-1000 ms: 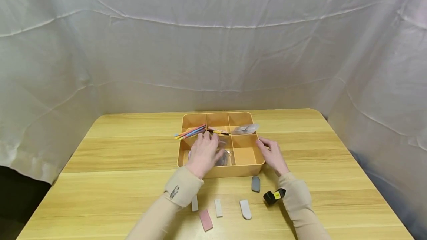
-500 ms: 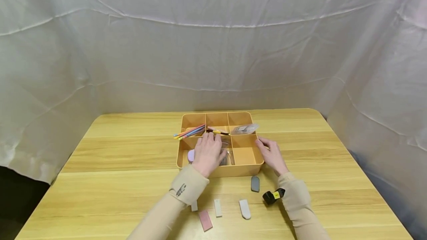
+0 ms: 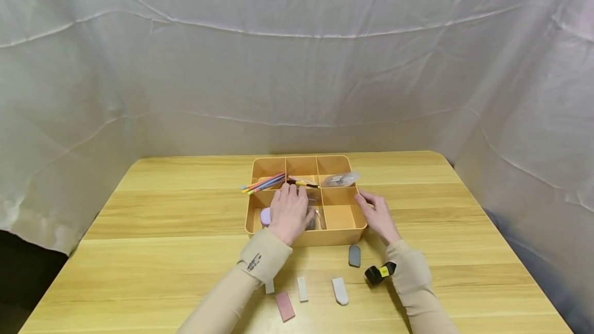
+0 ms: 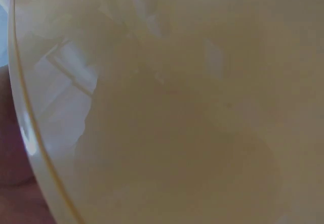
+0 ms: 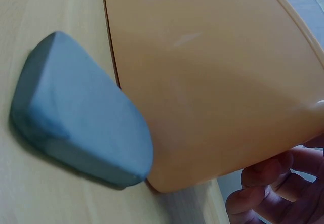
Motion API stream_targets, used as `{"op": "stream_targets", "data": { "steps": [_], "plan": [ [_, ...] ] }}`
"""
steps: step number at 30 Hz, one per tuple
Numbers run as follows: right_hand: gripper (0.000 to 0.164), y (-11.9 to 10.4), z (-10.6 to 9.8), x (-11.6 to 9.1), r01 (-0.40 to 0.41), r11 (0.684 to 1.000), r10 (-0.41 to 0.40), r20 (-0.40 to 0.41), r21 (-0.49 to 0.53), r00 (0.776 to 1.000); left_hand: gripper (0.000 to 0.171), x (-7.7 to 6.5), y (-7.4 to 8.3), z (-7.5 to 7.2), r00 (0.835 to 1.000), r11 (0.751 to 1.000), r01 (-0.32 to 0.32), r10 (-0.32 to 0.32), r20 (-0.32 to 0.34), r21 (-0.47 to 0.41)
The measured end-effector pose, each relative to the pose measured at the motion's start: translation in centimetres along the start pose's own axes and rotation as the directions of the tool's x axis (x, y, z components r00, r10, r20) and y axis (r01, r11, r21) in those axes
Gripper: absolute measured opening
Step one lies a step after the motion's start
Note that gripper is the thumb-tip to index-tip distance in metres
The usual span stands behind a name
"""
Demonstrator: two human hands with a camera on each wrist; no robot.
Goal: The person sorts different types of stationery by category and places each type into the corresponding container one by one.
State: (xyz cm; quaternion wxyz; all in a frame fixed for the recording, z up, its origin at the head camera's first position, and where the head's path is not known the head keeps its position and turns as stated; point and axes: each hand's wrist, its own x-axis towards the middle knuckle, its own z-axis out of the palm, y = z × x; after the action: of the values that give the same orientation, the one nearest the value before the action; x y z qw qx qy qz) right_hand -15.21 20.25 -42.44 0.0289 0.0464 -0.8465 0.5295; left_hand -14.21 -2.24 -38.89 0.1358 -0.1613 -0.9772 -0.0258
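An orange divided organizer box [image 3: 325, 238] stands on the table. My left hand [image 3: 289, 216] reaches over its front edge into the front middle part; its fingertips are hidden, so I cannot see whether they hold anything. Clear plastic-wrapped items [image 3: 319, 219] lie beside that hand's thumb, and a small lilac item [image 3: 265, 216] lies to its left. In the left wrist view the box's front wall [image 4: 177, 133] fills the picture. My right hand [image 3: 378, 216] grips the box's right wall, its curled fingers [image 5: 268, 173] against the outside in the right wrist view.
Colored pencils [image 3: 264, 183] lean over the box's left rim; a yellow-black pen [image 3: 306, 184] and a clear packet [image 3: 341, 179] lie in the back row. Before the box are a grey eraser-like block [image 5: 86, 113], white blocks [image 3: 340, 291], a pink block [image 3: 285, 306] and a black object [image 3: 374, 275] with a yellow label.
My left hand has shifted slightly right within the box, so the lilac item shows more fully. The right hand keeps its place on the box wall.
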Motion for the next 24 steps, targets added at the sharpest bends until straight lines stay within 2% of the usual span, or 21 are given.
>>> {"op": "stream_targets", "data": {
  "steps": [3, 6, 10, 12, 14, 16, 18, 20, 22, 24],
  "plan": [
    [0.043, 0.1, -0.1, 0.0, 0.0, 1.0, 0.0, 0.002, 0.007, 1.0, 0.048, -0.1, 0.0, -0.1, 1.0, 1.0, -0.013, 0.013, 0.008, -0.003],
    [0.043, 0.2, -0.1, 0.0, 0.004, 1.0, -0.004, 0.003, 0.005, 1.0, 0.051, -0.5, -0.2, -0.6, 0.999, 0.998, -0.037, 0.036, -0.011, -0.048],
    [0.042, 0.4, 0.0, 0.1, 0.017, 1.0, -0.017, 0.002, -0.004, 1.0, 0.043, -1.4, -1.4, -1.7, 0.991, 0.985, -0.06, 0.04, -0.126, -0.162],
    [0.042, 0.4, 0.1, 0.1, 0.022, 1.0, -0.022, 0.001, -0.008, 1.0, 0.041, -1.9, -2.5, -2.2, 0.981, 0.97, -0.057, 0.011, -0.194, -0.234],
    [0.042, 0.4, 0.1, 0.1, 0.023, 1.0, -0.023, 0.0, -0.007, 1.0, 0.043, -2.3, -3.9, -2.4, 0.969, 0.948, -0.032, -0.048, -0.244, -0.317],
    [0.042, 0.4, 0.1, 0.1, 0.021, 1.0, -0.021, 0.0, -0.007, 1.0, 0.047, -2.8, -5.5, -2.4, 0.956, 0.91, 0.014, -0.133, -0.26, -0.414],
    [0.043, 0.4, 0.0, 0.1, 0.016, 1.0, -0.016, -0.002, -0.01, 1.0, 0.056, -3.3, -7.0, -2.4, 0.949, 0.864, 0.079, -0.218, -0.228, -0.497],
    [0.044, 0.5, -0.1, 0.0, 0.011, 1.0, -0.011, -0.005, -0.015, 1.0, 0.067, -3.8, -8.4, -2.3, 0.945, 0.815, 0.154, -0.286, -0.157, -0.558],
    [0.044, 0.6, -0.2, 0.0, 0.011, 1.0, -0.011, -0.01, -0.023, 1.0, 0.08, -4.3, -9.3, -2.2, 0.947, 0.767, 0.22, -0.317, -0.058, -0.603],
    [0.044, 0.6, -0.4, 0.1, 0.014, 0.999, -0.014, -0.018, -0.029, 1.0, 0.091, -4.5, -10.1, -1.9, 0.951, 0.729, 0.266, -0.307, 0.046, -0.631]
  ]
}}
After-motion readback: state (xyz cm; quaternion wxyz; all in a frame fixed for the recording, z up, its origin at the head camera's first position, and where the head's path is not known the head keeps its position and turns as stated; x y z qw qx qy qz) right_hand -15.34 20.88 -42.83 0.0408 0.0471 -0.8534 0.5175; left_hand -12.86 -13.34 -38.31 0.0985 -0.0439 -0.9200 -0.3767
